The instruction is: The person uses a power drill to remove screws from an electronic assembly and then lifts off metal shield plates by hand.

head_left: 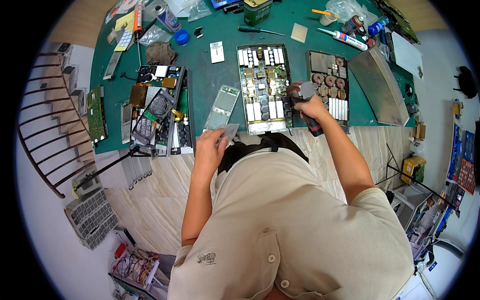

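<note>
Head view, only feed I have: right hand (312, 108) wrapped round the grip of a red-and-black power drill (303, 90), drill body over the right edge of the middle open power module (264, 73). Can't make out its tip from here. Left hand (212, 145) nearly closed, fingers bunched on a clear plastic bag (230, 130) at the lower end of a perforated metal panel (224, 104). Module sits on the green bench (205, 79) near its front edge, right of the panel. Second module with copper coils (327, 63) just right of the drill, bent metal cover (378, 85) beyond. Fan-fitted electronics unit (161, 104) on the left; screwdriver (259, 30) behind the middle module.
</note>
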The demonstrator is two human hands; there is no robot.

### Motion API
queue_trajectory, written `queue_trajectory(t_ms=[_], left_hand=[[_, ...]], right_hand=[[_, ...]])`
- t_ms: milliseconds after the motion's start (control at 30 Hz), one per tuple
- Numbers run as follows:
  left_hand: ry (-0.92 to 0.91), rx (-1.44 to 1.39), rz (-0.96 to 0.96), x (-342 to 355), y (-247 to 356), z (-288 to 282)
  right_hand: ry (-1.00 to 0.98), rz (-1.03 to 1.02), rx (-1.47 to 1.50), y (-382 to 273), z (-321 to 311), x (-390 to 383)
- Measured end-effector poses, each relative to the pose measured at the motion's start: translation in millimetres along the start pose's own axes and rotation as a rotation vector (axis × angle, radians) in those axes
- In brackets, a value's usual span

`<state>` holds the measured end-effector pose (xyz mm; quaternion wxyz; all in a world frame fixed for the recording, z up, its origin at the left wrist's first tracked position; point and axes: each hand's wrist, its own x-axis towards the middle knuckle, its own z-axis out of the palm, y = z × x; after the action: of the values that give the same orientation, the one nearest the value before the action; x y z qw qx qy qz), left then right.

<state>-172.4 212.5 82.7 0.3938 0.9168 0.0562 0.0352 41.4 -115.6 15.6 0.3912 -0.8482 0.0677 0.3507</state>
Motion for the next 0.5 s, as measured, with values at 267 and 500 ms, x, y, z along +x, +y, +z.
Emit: queue_trajectory(t_ms=[267,500], left_hand=[[0.013,-0.054,0.050,16,2,11],[-0.090,-0.110,0.162,56,20,29]], right_hand=[[-0.052,-0.056,0.328,-37,-18,-87],[-0.334,-0.216,0.395,-76,-24,-164]])
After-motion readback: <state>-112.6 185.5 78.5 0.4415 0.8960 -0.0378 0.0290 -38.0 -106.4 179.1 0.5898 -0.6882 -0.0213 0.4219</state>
